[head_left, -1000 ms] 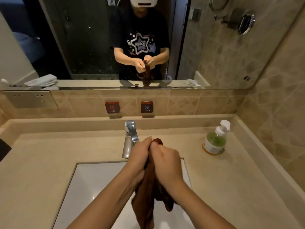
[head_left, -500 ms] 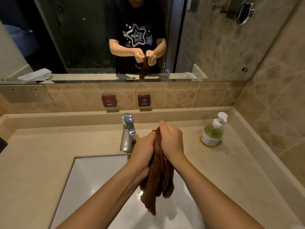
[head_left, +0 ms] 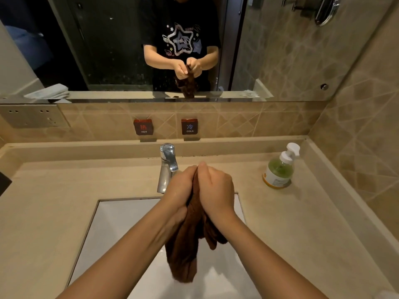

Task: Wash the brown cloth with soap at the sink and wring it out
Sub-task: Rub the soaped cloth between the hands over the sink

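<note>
Scrubbing under way: brown cloth (head_left: 190,244) hangs over the sink (head_left: 112,223) by its back edge.
Our right hand (head_left: 216,190), higher a moment ago, is level with our left hand (head_left: 179,190), both curled tight round the cloth; wringing, we judge, lies ahead.

Brown cloth (head_left: 187,251), upper end hidden

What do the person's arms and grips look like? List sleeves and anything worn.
The left grip and right grip are bare: no gloves, rings or watch visible. The forearms are bare too. The mirror shows short black sleeves of a T-shirt with a pale star print.
</note>
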Available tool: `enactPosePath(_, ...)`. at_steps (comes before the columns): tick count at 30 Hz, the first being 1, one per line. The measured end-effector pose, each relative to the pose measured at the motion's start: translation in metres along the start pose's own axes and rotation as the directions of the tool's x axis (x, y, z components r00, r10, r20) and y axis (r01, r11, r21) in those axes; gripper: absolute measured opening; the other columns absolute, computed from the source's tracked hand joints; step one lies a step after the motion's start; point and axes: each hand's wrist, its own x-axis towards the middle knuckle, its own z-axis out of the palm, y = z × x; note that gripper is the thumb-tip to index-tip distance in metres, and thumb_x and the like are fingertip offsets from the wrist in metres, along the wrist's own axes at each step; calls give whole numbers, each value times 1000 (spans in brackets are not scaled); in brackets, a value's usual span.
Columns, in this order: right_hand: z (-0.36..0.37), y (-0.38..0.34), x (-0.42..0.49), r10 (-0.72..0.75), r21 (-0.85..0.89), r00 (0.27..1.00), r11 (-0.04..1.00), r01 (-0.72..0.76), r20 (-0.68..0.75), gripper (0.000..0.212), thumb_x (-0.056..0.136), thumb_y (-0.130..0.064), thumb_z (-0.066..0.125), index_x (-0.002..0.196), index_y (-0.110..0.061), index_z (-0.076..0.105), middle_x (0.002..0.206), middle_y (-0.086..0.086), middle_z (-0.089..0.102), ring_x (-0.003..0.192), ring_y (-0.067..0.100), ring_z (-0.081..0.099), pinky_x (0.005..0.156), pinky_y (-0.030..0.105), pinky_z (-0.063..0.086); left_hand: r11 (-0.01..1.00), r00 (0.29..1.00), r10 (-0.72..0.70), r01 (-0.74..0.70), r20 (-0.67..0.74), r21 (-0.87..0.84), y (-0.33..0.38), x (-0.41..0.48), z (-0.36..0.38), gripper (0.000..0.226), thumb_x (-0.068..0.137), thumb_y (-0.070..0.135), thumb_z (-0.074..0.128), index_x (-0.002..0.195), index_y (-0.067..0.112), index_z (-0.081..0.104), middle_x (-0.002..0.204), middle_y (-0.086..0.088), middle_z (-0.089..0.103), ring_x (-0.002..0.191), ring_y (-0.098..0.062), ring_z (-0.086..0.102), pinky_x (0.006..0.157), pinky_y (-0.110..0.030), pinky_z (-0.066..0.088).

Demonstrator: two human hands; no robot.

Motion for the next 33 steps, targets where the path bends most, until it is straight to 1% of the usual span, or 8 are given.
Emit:
enactPosePath(6,-13,10,31,142,215,986,964,-158,91,52,97,-25,43,48,-18,27,49,-5,30,48,8,29,51,31,24,978,964,-155,181,214,-106,-9,1,-13,38,93,29,52,75,5,75,73,-13,71,65,-24,70,65,-30,58)
enactPosePath(10,-29,12,30,181,193,946,952,-237,270,50,97,-41,41,54,-16,45,59,0,49,58,12,47,59,28,35,969,940,-153,203,306,-137,-2,2,-33,38,80,39,63,89,3,73,80,-14,72,74,-26,71,70,-34,59)
enactPosePath(14,-72,39,41,143,94,801,966,-241,581,30,88,-42,57,87,-15,70,90,3,72,87,19,67,83,33,51,980,944,-77,132,321,-151,10,4,-53,22,70,17,72,86,3,75,84,-14,73,75,-25,72,72,-35,60)
enactPosePath(18,-103,70,46,131,37,707,975,-218,694,24,78,-25,73,92,-6,67,86,7,67,81,17,64,73,28,50,975,958,-72,126,276,-185,14,8,-67,21,79,17,58,78,4,74,74,-11,71,63,-22,70,61,-29,59)
enactPosePath(24,-96,92,38,200,8,871,974,-228,449,44,78,-37,71,75,5,55,70,9,54,70,22,53,67,33,41,963,952,-142,196,270,-184,11,10,-73,20,61,13,73,77,1,73,72,-10,71,61,-21,70,59,-28,59)
enactPosePath(27,-72,60,15,101,105,985,988,-116,143,40,90,-33,57,70,2,56,64,13,53,66,26,50,62,28,39,962,975,-150,182,164,-203,6,15,-68,21,83,19,58,77,5,72,72,-8,70,60,-20,68,63,-28,56)
enactPosePath(31,-9,5,-25,-239,-106,962,962,253,130,46,93,-44,38,57,-17,45,51,-4,46,53,20,46,52,34,34,973,979,-172,187,112,-135,-15,10,-36,36,91,30,54,63,11,66,61,-8,63,56,-19,62,63,-30,52)
enactPosePath(33,5,6,-12,-177,-150,983,974,168,-50,50,94,-36,38,49,-15,42,45,-3,42,44,18,41,47,28,26,984,982,-148,159,121,-86,-24,2,-23,45,93,28,53,53,13,65,52,-6,60,47,-16,60,49,-24,50)
